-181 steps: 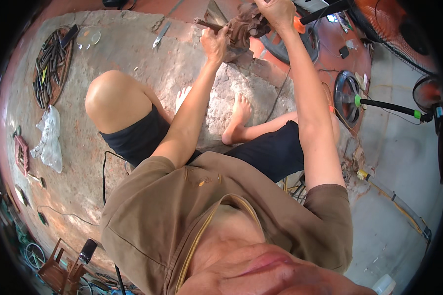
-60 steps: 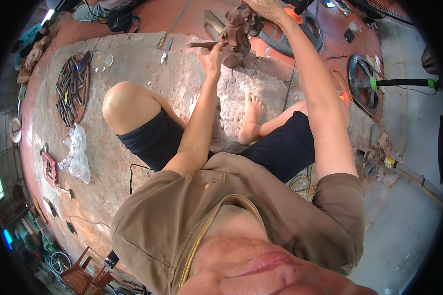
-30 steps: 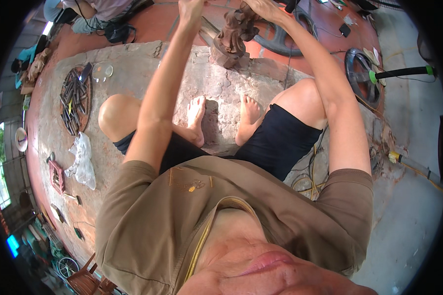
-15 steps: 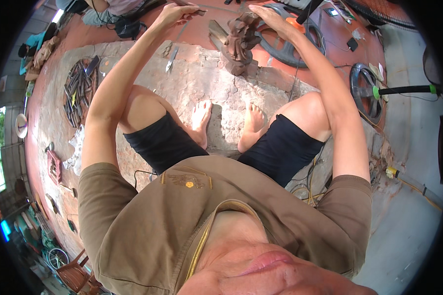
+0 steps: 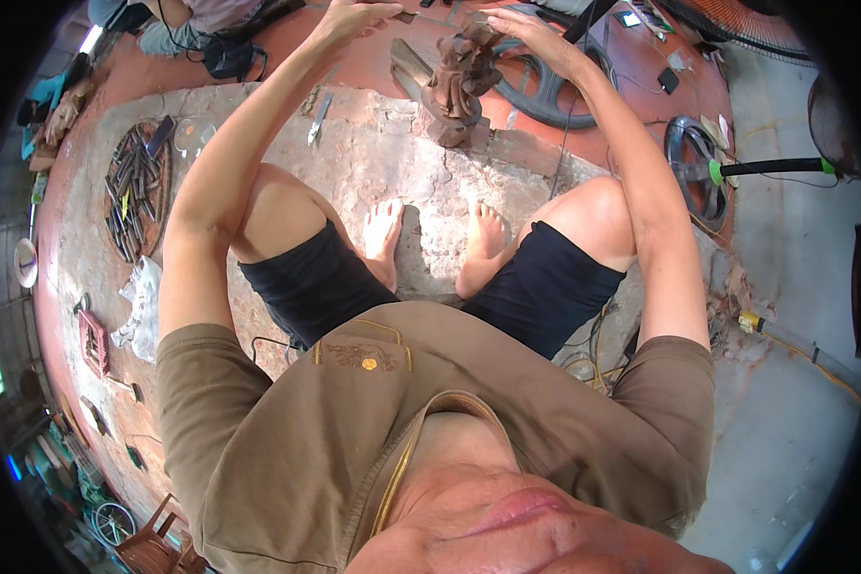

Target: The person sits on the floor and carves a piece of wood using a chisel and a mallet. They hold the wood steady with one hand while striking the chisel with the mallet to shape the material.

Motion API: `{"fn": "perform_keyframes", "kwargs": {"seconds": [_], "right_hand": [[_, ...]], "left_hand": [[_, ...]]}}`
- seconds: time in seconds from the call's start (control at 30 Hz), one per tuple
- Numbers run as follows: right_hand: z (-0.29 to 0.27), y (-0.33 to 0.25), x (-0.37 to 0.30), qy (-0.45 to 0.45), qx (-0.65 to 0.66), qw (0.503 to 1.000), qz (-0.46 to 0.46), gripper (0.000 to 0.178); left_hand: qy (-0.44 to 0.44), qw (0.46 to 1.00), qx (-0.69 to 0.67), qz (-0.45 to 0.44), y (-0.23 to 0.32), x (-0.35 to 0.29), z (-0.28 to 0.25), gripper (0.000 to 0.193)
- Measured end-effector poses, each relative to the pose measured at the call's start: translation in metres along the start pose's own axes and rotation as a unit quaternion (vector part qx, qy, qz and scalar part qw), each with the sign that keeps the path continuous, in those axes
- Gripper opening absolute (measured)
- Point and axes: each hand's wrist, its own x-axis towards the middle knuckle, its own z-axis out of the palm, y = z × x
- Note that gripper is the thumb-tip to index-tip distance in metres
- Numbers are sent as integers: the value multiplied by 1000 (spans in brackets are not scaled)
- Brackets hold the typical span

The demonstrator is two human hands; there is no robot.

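A dark brown wood carving (image 5: 461, 84) with deep, gnarled relief stands upright beyond my feet. My right hand (image 5: 538, 40) reaches in from the right, its fingers closed at the carving's top. Across from it, my left hand (image 5: 356, 19) is closed on a small dark brown piece (image 5: 405, 16), whose kind I cannot make out, held apart from the carving. The upper edge of the picture cuts off part of the left hand. An angular wood block (image 5: 411, 65) leans beside the carving's left side. A knife (image 5: 320, 119) lies on the slab below my left forearm.
To the left, a round tray (image 5: 115, 215) holds several dark carving tools and a phone (image 5: 160, 135). Black wheel-shaped fan bases (image 5: 553, 105) stand on red tiles at right, with cables around. A white plastic bag (image 5: 142, 308) and pink basket (image 5: 93, 342) lie left. Another person (image 5: 177, 33) sits far left.
The view has shifted slightly. My left hand sits a little higher with its brown piece, and my right fingers have bent down more onto the carving's top.
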Motion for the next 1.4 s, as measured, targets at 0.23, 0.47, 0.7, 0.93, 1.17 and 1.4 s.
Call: {"fn": "perform_keyframes", "kwargs": {"seconds": [0.23,0.47,0.7,0.93,1.17,1.4], "right_hand": [[-4,-4,-5,-17,-72,997,-5,74],[-6,2,-5,7,-72,997,-13,75],[8,-41,-14,-12,-40,999,22,59],[3,-17,1,45,-55,997,-32,63],[8,-20,4,52,-14,998,-20,61],[11,-36,-3,37,-9,999,32,51]], "left_hand": [[6,999,35,12,14,-8,20,22],[-16,1000,27,0,12,-5,22,24],[24,994,107,24,-19,-1,3,32],[-13,1000,23,6,13,-8,60,23],[29,996,-57,-60,-1,-2,91,21],[19,985,-147,-86,-7,8,79,23]]}}
